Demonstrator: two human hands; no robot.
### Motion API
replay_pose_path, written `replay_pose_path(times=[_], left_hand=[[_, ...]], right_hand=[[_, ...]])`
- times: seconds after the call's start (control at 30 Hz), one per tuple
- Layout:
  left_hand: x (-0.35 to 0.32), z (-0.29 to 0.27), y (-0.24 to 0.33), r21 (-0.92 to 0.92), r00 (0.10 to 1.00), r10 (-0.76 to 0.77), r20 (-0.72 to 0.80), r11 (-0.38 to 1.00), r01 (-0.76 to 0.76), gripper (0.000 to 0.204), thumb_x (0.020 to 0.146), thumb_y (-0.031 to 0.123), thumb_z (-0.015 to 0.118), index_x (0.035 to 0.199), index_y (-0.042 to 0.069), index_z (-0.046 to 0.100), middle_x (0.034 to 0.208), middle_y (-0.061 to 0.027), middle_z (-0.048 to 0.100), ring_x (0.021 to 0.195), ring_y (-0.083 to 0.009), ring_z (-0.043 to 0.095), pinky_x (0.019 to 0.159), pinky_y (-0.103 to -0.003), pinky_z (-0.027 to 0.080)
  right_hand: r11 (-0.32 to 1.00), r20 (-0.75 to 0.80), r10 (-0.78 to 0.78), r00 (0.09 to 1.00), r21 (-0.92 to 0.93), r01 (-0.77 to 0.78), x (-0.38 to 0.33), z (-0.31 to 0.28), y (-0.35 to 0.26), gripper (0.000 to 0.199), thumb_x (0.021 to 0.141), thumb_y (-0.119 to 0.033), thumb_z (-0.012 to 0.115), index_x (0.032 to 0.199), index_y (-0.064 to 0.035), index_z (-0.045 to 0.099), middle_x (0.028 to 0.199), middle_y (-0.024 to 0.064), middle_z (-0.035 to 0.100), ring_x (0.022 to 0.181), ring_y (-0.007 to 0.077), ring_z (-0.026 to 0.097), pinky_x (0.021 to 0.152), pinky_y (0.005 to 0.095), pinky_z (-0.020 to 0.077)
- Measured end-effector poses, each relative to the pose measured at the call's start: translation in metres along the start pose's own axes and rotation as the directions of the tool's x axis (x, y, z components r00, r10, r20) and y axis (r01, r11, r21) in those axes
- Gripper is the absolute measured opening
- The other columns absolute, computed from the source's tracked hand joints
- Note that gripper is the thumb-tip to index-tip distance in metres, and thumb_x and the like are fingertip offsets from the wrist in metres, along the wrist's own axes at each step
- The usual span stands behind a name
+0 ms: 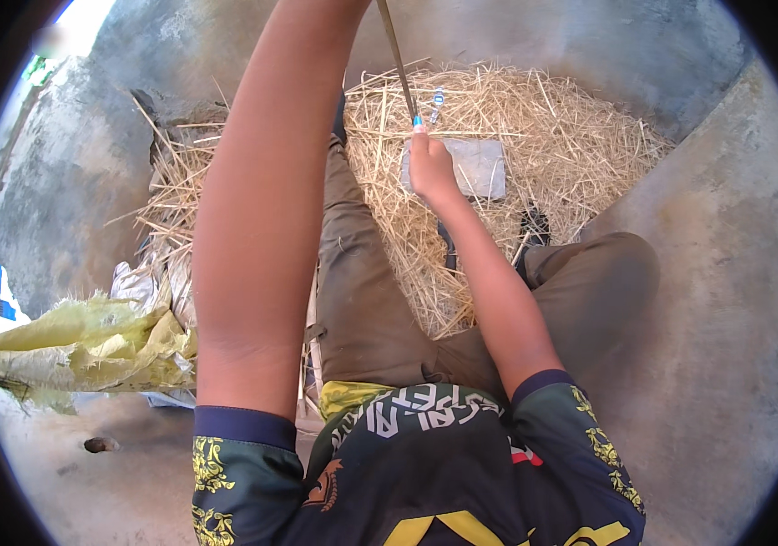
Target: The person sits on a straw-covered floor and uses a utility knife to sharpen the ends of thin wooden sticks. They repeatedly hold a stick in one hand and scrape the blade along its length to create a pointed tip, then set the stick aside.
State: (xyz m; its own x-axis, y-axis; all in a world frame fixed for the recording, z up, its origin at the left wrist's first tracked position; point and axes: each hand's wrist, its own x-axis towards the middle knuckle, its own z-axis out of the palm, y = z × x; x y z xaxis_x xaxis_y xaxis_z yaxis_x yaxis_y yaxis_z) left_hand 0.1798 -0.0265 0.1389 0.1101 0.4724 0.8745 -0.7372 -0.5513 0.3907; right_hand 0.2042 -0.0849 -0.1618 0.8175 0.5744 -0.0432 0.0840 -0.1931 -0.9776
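My left arm reaches up past the upper edge, so its hand is out of the picture. My right hand is closed, its thumb pointing along a thin brown stick. The stick slants up from the thumb tip and leaves the picture at the top. At the thumb tip, against the stick's lower end, shows a small light blue and white piece; I cannot make out what it is. Behind and beside the hand a flat grey slab lies on straw.
A small blue and white item lies on the straw beyond the slab. My trousered legs flank the straw, with dark footwear near the right knee. A torn yellow sack lies at left. Concrete walls rise behind.
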Motion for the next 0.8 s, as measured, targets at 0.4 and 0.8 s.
replay_pose_path(times=[0.4,0.8], left_hand=[[0.001,-0.011,0.0,0.319,0.96,0.171,-0.222,0.943,-0.094,0.058,0.109,0.038,0.043,0.065,0.001,0.052,0.057,-0.0019,0.045,0.057,-0.0137,0.041,0.056,-0.036,0.037],[0.004,-0.017,0.001,0.43,0.938,0.216,-0.272,0.899,-0.082,0.062,0.107,0.04,0.043,0.072,-0.007,0.062,0.06,-0.0165,0.058,0.06,-0.026,0.052,0.064,-0.043,0.044]], right_hand=[[0.984,-0.019,-0.139,0.99,-0.118,0.136,-0.008,0.001,-0.021,0.06,0.107,-0.041,0.031,0.089,0.0049,0.064,0.081,0.028,0.067,0.082,0.0448,0.066,0.079,0.0515,0.0492],[0.99,0.011,-0.122,0.992,-0.069,0.123,0.002,0.002,-0.011,0.058,0.107,-0.042,0.032,0.085,0.0035,0.062,0.076,0.021,0.065,0.076,0.0363,0.066,0.077,0.0467,0.0492]])
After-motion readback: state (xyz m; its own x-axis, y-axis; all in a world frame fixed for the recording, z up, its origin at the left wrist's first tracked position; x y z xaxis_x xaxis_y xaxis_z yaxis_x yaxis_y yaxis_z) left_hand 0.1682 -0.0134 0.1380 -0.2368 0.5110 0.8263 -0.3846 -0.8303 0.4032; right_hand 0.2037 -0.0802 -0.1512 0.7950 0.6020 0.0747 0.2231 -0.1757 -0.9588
